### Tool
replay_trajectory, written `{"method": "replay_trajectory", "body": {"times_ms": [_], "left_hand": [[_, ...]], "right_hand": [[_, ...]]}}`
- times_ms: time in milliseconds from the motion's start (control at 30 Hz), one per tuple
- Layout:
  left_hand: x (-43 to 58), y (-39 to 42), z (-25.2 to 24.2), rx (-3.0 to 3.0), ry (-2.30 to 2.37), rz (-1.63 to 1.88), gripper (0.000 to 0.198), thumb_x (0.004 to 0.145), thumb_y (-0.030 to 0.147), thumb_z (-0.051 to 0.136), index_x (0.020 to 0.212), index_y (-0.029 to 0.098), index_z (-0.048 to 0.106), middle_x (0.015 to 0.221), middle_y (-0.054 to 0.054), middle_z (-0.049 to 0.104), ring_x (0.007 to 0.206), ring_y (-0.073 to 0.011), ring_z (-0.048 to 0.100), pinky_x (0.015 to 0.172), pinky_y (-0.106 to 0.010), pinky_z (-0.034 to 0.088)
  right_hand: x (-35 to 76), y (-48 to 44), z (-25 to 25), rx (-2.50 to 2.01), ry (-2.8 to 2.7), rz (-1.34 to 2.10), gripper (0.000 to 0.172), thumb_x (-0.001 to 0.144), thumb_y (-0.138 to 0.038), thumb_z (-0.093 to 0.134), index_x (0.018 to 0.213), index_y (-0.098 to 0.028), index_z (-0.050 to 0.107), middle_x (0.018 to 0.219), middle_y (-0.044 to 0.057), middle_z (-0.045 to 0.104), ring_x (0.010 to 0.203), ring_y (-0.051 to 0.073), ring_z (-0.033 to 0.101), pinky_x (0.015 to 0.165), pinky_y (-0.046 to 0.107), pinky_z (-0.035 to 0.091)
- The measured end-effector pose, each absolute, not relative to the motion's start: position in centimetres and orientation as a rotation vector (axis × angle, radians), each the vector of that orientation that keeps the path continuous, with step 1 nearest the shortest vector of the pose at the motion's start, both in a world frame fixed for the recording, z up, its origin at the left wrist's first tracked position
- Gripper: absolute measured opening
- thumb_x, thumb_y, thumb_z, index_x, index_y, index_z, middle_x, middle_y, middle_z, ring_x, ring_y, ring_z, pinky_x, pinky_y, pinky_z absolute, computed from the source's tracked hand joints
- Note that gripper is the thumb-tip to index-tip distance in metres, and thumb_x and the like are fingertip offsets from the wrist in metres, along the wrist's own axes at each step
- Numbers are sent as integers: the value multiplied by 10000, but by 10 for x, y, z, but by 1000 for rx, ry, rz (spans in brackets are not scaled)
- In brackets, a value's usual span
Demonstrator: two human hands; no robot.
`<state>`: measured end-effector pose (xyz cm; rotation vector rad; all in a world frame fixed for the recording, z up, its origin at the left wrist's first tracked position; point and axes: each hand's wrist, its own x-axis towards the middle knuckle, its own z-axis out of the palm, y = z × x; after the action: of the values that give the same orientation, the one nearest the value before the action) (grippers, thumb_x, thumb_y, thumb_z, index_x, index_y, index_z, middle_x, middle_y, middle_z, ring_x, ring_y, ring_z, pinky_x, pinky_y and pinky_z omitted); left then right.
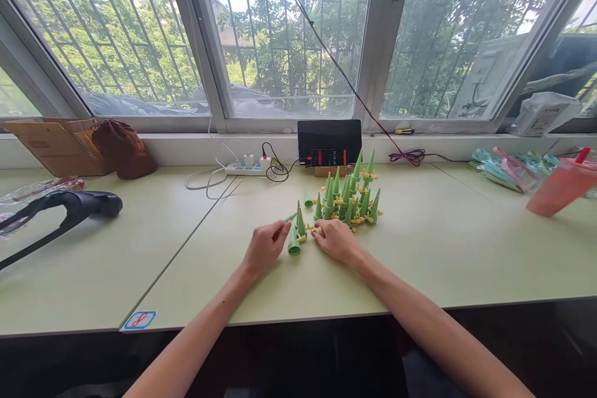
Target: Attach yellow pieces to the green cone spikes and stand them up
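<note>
My left hand point(267, 247) is closed, its fingers pinched around what looks like a green plastic watering spike point(290, 217), mostly hidden behind the fingers. Just right of it, another green spike point(293, 244) lies with its round open end towards me. Beside that, a spike with a yellow valve point(300, 225) stands point up. My right hand point(336, 239) rests low on the table, fingertips closed on a small yellow valve point(311, 229). Behind it stands a cluster of several upright green spikes point(345, 191) fitted with yellow valves. One loose spike point(308, 201) lies to the cluster's left.
Behind the cluster, a black tablet point(329, 134) leans against the wall. A white power strip point(243, 170) with cables is left of it. A black strapped object point(88, 204) and brown pouch point(124, 149) lie left; a red drink cup point(559, 186) and plastic packets point(499, 168) lie right.
</note>
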<state>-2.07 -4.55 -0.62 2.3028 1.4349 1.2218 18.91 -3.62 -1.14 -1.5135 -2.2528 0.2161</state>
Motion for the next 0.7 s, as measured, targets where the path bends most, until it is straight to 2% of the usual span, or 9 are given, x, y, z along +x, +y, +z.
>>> {"method": "replay_trajectory", "body": {"times_ms": [367, 467, 600, 700], "left_hand": [[-23, -45, -7, 2377, 1375, 1167, 444, 947, 389, 429, 556, 179, 446, 523, 55, 255, 497, -94, 236, 507, -233, 260], [-23, -46, -6, 2387, 1373, 1172, 451, 949, 391, 426, 554, 178, 459, 519, 51, 276, 496, -95, 248, 504, -237, 268], [-23, -49, -5, 2371, 1345, 1200, 318, 940, 362, 463, 720, 177, 600, 545, 42, 410, 501, -96, 329, 520, -229, 318], [-22, -50, -5, 2399, 1298, 1211, 237, 926, 348, 497, 820, 185, 632, 582, 35, 490, 503, -97, 376, 538, -227, 348]], "right_hand": [[190, -37, -11, -1514, -2253, 221, 158, 934, -235, 512, 900, -170, 652, 836, 91, 698, 760, 202, 631, 614, 260, 337], [192, -39, -9, -1494, -2210, 226, 140, 924, -226, 523, 876, -168, 641, 787, 75, 685, 711, 185, 612, 605, 256, 332], [195, -41, -6, -1435, -2105, 256, 136, 912, -241, 538, 832, -170, 623, 677, 33, 638, 632, 156, 569, 587, 243, 334], [193, -42, -5, -1315, -2034, 314, 136, 906, -246, 535, 820, -169, 609, 620, 4, 606, 568, 132, 526, 579, 237, 352]]}}
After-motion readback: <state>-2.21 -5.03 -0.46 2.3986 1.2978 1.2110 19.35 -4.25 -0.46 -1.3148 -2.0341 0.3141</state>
